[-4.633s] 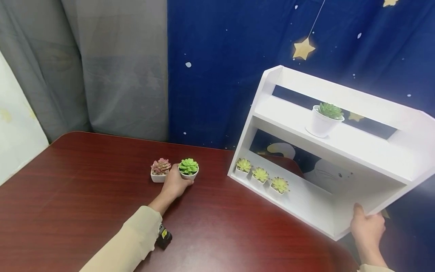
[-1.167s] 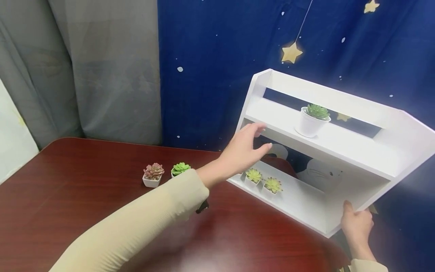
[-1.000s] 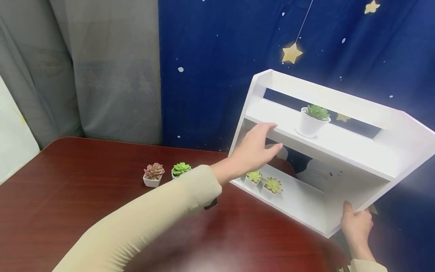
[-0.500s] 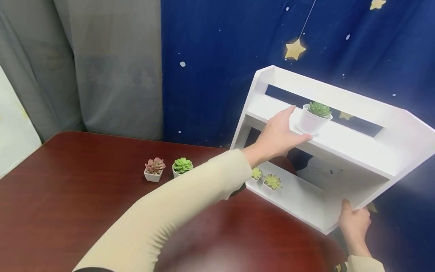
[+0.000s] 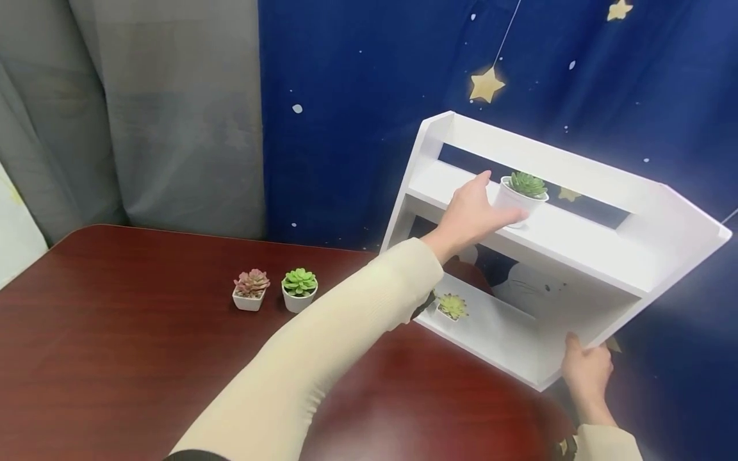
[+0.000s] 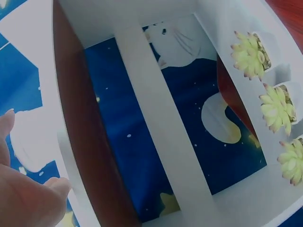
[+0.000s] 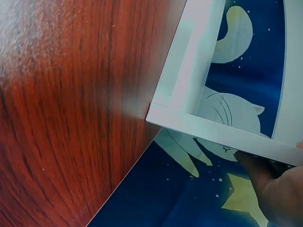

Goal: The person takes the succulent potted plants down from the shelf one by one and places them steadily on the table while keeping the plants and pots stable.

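A white two-tier shelf (image 5: 576, 237) stands at the table's right side. On its upper tier sits a dark green succulent in a white pot (image 5: 527, 186). My left hand (image 5: 469, 208) is at this pot, thumb across its front and index finger at its left, spread apart. The left wrist view shows three yellow-green succulents (image 6: 249, 56) in small pots on the lower tier; my left arm hides most of them in the head view. My right hand (image 5: 587, 371) grips the shelf's right side panel, thumb on the inner face; its other fingers are mostly hidden.
Left of my arm, a pink succulent (image 5: 251, 289) in a square pot and a bright green succulent (image 5: 300, 289) in a round pot stand on the red-brown table (image 5: 144, 346). Behind hang a grey curtain (image 5: 184, 115) and a blue star-print curtain (image 5: 357, 128).
My left hand has let go of the bright green succulent's pot on the table and moved right and up to the pot on the upper tier. My right hand keeps its grip.
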Available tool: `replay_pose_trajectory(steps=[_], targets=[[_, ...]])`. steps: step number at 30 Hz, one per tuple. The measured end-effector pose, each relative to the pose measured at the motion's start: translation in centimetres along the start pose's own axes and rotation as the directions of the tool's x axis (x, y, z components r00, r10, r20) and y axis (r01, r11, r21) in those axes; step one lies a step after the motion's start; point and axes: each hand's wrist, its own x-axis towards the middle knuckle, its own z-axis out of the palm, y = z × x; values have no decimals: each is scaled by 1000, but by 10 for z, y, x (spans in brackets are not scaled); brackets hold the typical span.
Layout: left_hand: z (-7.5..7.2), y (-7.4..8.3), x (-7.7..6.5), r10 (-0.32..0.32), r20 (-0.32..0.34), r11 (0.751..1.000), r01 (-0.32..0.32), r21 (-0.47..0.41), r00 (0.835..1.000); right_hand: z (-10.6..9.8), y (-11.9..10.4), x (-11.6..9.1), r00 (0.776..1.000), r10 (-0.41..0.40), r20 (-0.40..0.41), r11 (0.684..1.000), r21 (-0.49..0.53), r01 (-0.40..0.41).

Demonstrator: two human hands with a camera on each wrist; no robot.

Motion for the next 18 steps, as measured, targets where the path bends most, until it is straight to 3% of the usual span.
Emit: replay_pose_trajectory(steps=[8, 18], targets=[[17, 12, 11, -39, 1, 998, 39, 50, 999, -3, 0, 1, 1000, -20, -17, 1000, -13, 19], [22, 11, 18, -39, 1, 995, 39, 92, 999, 1, 2, 0, 1000, -23, -19, 1000, 6, 24]])
